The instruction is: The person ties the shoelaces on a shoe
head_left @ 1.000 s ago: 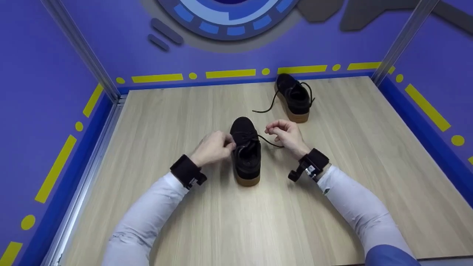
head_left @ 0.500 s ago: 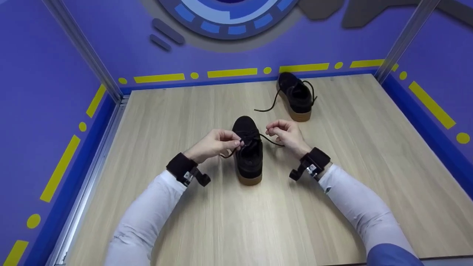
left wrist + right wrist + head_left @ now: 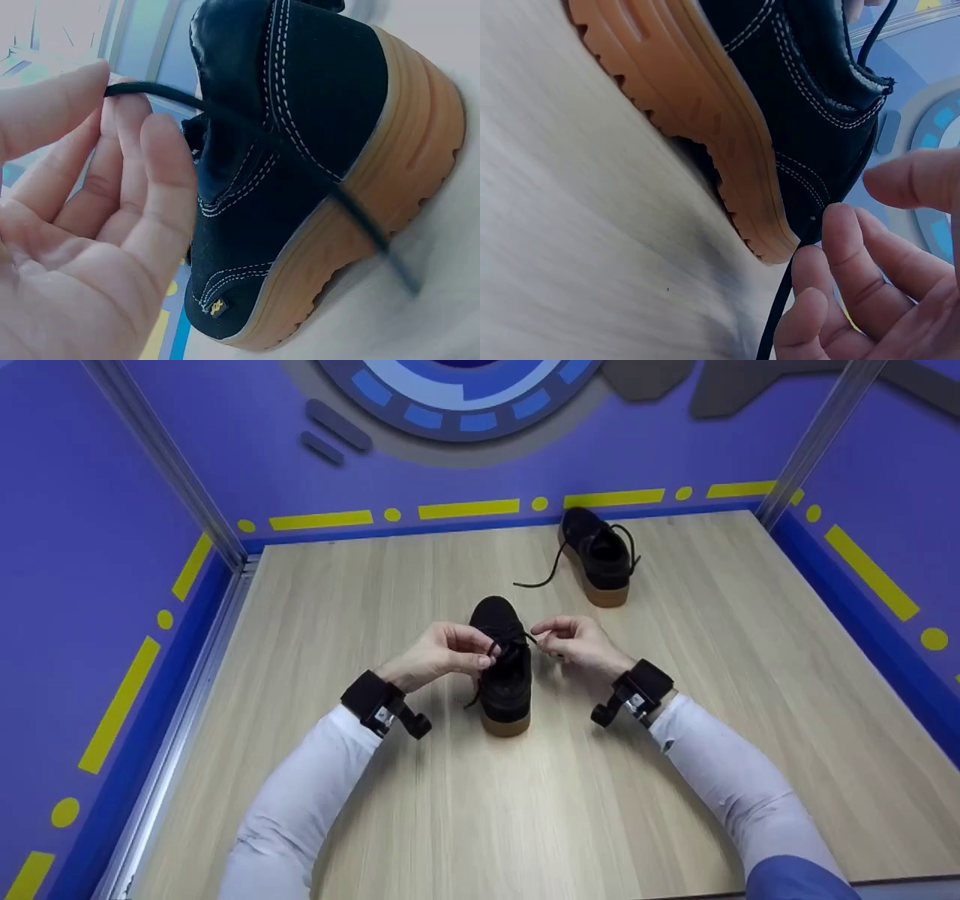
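1. Left hand (image 3: 431, 658) pinches the left lace (image 3: 157, 89); too loose a hold could drop it.
2. Black shoe (image 3: 506, 697), on the desk (image 3: 487, 825) between them, could twist under uneven pulls (neither hand grips it).
3. Right hand (image 3: 592, 649), thumb parted, pinches nothing; the right lace (image 3: 780, 289) beside its fingers might escape.

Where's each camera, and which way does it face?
On head: faces forward, down at near shoe and far shoe; left hand, right hand, sleeves show.
On left wrist: faces the near shoe's left side; left hand pinches lace.
On right wrist: faces that shoe's right side; right hand shows.
Both wrist views share that shoe.
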`<act>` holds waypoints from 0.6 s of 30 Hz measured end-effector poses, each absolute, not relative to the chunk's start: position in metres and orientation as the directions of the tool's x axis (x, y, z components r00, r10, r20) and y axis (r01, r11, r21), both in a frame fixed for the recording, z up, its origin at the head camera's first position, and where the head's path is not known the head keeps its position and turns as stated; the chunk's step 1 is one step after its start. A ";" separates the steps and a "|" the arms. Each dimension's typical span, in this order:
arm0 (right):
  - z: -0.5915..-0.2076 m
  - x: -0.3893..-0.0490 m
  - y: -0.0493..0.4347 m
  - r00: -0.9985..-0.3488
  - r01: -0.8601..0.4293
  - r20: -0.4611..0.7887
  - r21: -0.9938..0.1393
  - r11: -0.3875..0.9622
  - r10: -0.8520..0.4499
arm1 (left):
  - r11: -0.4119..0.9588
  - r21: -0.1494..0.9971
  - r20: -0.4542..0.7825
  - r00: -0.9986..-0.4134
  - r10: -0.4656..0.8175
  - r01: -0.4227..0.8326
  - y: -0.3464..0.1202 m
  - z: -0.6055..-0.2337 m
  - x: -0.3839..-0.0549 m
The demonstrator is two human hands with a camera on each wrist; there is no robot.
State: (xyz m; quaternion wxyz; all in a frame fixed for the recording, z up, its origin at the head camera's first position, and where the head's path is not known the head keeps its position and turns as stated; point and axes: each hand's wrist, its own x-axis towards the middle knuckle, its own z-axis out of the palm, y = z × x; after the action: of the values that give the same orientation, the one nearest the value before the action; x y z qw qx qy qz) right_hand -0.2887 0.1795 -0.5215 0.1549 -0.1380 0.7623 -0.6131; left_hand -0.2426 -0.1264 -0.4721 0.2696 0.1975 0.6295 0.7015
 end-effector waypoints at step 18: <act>-0.525 -0.289 0.183 -0.880 -0.019 -0.156 -0.932 0.363 -0.448 | -0.241 0.966 0.017 -0.905 0.425 -0.095 -0.109 -0.480 -0.246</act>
State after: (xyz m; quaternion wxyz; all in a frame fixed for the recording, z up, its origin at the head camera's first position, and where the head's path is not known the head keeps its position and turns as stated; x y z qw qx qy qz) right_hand -0.2886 0.1835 -0.5249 0.1967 -0.1458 0.8017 -0.5453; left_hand -0.2462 -0.1088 -0.4797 0.1676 0.1390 0.5926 0.7755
